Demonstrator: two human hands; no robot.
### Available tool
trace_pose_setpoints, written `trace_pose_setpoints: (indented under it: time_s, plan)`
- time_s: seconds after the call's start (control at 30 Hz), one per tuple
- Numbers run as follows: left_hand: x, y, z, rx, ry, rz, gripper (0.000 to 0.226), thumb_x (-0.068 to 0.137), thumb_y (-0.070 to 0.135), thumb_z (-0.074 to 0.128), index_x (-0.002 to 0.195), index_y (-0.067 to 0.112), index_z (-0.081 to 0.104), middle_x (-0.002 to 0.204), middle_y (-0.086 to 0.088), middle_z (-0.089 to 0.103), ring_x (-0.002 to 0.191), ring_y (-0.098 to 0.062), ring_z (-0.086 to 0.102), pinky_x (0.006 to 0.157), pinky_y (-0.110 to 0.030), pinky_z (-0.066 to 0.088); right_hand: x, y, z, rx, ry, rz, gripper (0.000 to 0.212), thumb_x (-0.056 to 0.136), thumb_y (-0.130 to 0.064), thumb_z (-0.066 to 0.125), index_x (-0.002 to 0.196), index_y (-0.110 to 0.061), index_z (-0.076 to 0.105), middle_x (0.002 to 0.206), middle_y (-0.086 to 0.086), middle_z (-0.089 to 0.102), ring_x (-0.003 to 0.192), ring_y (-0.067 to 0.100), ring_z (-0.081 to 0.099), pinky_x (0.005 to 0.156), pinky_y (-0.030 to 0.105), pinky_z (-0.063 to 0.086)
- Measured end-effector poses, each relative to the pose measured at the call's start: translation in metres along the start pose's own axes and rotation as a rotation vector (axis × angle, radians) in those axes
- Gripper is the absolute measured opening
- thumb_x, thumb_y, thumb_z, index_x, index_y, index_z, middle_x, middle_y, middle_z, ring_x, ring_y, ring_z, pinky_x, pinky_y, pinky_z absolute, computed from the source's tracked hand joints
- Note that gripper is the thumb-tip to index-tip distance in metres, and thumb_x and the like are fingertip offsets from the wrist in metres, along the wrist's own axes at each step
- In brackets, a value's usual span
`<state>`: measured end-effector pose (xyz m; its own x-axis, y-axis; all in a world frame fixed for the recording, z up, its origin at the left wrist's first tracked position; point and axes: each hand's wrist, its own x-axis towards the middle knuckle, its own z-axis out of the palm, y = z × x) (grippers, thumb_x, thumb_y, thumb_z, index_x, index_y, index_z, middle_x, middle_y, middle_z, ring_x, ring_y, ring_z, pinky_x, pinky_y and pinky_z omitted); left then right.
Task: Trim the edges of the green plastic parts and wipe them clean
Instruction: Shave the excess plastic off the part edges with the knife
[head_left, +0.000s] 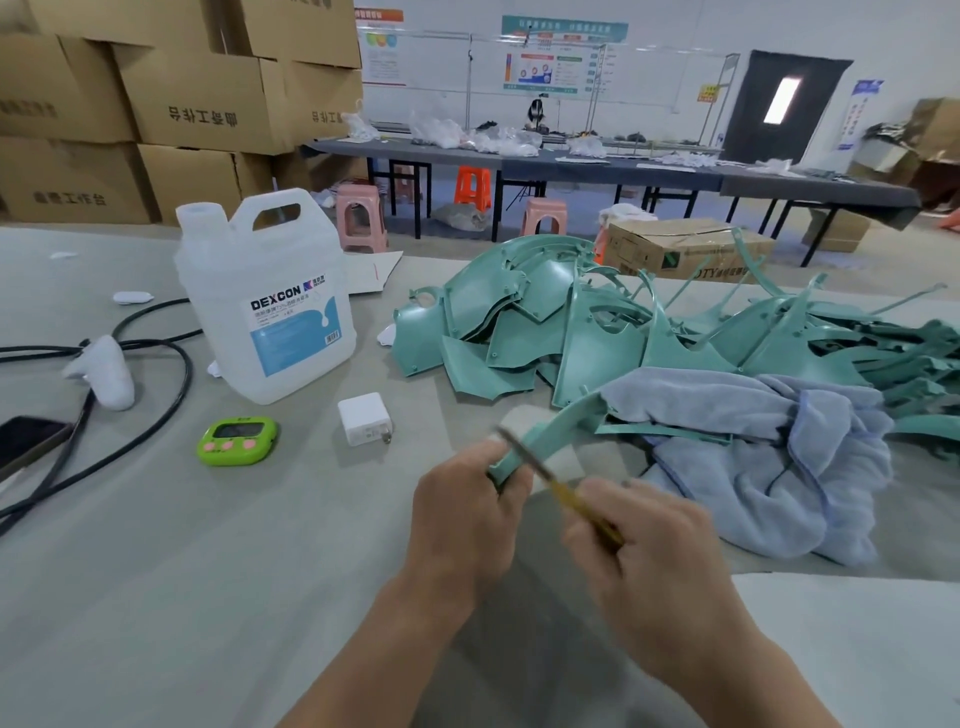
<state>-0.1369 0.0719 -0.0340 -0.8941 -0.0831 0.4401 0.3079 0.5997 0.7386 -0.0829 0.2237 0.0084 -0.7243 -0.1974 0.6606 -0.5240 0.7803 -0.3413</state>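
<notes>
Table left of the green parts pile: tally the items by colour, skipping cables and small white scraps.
White: 3, jug, charger, grip-shaped piece
Green: 1, timer
Black: 1, phone
Total: 5

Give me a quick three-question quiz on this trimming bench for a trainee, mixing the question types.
1. True or false: the left hand grips a curved green part while the right hand holds a yellow-handled tool to it.
2. What lies across the near side of the green parts pile? A) a blue-grey towel B) a newspaper C) a glove
3. Which brand word is printed on the clear jug?
Key: 1 true; 2 A; 3 DEXCON.
</notes>
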Motion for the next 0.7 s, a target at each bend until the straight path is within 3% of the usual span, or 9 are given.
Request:
trace_pose_setpoints:
  time_s: [0.07,0.13,0.2,0.37,0.43,0.5,0.6,0.7]
  plan:
    - [0.001,-0.002,0.001,-0.01,-0.002,-0.021,0.018,0.09,0.029,0.07,0.078,0.036,0.059,0.056,0.027,0.055,0.06,0.004,0.054,0.054,-0.008,0.036,-0.004,0.0,0.005,-0.018,-0.025,-0.022,0.028,0.084,-0.027,0.051,0.063,-0.025,0.031,0.049,-0.005,0.034,0.053,0.017,0.037,0.055,0.024,0.02]
    - [0.001,-0.001,0.0,0.022,-0.007,0.022,0.033,0.091,0.03,0.068,0.066,0.047,0.055,0.064,0.03,0.057,0.062,0.002,0.053,0.053,-0.009,0.035,-0.001,0.007,0.005,-0.05,0.014,0.168,0.029,0.085,-0.029,0.05,0.062,-0.02,0.034,0.047,-0.002,0.035,0.058,0.022,0.042,0.052,0.026,0.026]
    - [0.001,0.0,-0.003,0.017,-0.011,0.081,0.038,0.092,0.029,0.065,0.068,0.054,0.051,0.07,0.03,0.056,0.06,-0.002,0.052,0.052,-0.01,0.034,0.002,0.015,0.002,-0.025,0.094,0.278,0.031,0.087,-0.028,0.051,0.062,-0.016,0.04,0.047,0.003,0.039,0.061,0.022,0.045,0.052,0.016,0.033]
    - [-0.001,0.0,0.0,0.017,-0.005,0.134,0.036,0.093,0.029,0.062,0.068,0.049,0.047,0.069,0.025,0.053,0.057,-0.004,0.046,0.051,-0.011,0.031,-0.004,0.011,0.01,0.122,-0.029,0.226,0.028,0.089,-0.037,0.049,0.065,-0.029,0.036,0.055,-0.007,0.045,0.05,0.016,0.039,0.052,0.027,0.032]
    - [-0.002,0.0,-0.001,-0.012,-0.01,0.115,0.023,0.093,0.029,0.065,0.081,0.046,0.056,0.071,0.028,0.056,0.059,-0.003,0.05,0.051,-0.01,0.033,0.001,0.021,0.012,0.118,0.002,0.306,0.032,0.093,-0.03,0.054,0.065,-0.021,0.042,0.052,-0.002,0.046,0.053,0.02,0.043,0.054,0.029,0.034]
    - [-0.001,0.0,-0.001,-0.029,0.009,0.087,0.025,0.092,0.026,0.069,0.099,0.045,0.056,0.075,0.034,0.058,0.062,0.001,0.054,0.053,-0.008,0.035,0.009,0.032,0.008,0.114,0.076,0.381,0.039,0.096,-0.023,0.057,0.062,-0.012,0.043,0.05,0.004,0.043,0.058,0.024,0.043,0.053,0.028,0.032]
    - [-0.001,0.004,-0.001,-0.025,0.013,0.104,0.036,0.091,0.022,0.072,0.11,0.046,0.053,0.079,0.036,0.059,0.068,0.002,0.057,0.056,-0.004,0.036,0.009,0.037,0.002,0.148,0.114,0.365,0.04,0.095,-0.028,0.052,0.06,-0.015,0.04,0.058,0.005,0.047,0.056,0.019,0.04,0.052,0.024,0.031]
    - [-0.002,0.004,-0.001,-0.039,0.024,0.127,0.036,0.091,0.019,0.074,0.114,0.041,0.057,0.081,0.038,0.06,0.073,0.006,0.059,0.061,-0.001,0.037,0.001,0.03,0.005,0.217,0.007,0.316,0.031,0.089,-0.031,0.052,0.062,-0.021,0.041,0.052,-0.003,0.044,0.048,0.009,0.039,0.046,0.017,0.029]
